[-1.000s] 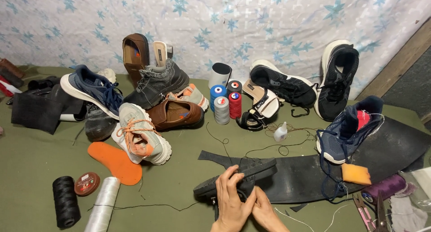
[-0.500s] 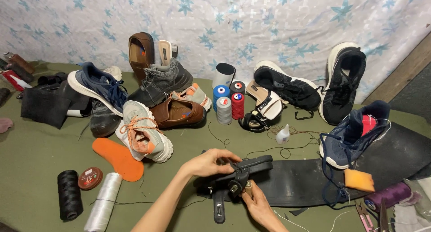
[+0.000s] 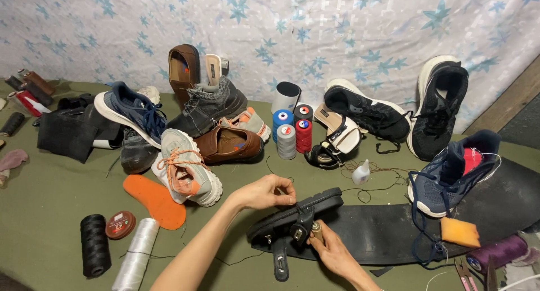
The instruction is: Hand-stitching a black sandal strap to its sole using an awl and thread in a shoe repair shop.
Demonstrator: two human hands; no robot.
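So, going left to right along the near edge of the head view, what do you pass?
Black thread spool → white thread spool → left hand → black sandal → right hand → orange sponge → purple thread spool.

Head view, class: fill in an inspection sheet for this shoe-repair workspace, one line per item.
Surface: green cloth, with a black rubber sheet at right.
Job's things: black sandal, its strap hanging forward.
Clutter: shoes piled behind, orange insole, thread spools, small glue bottle.
Hands: left hand pinches the sandal's upper edge; right hand grips at the strap buckle.
Cables: nothing seen; loose thread only.
Surroundings: star-patterned cloth backdrop.
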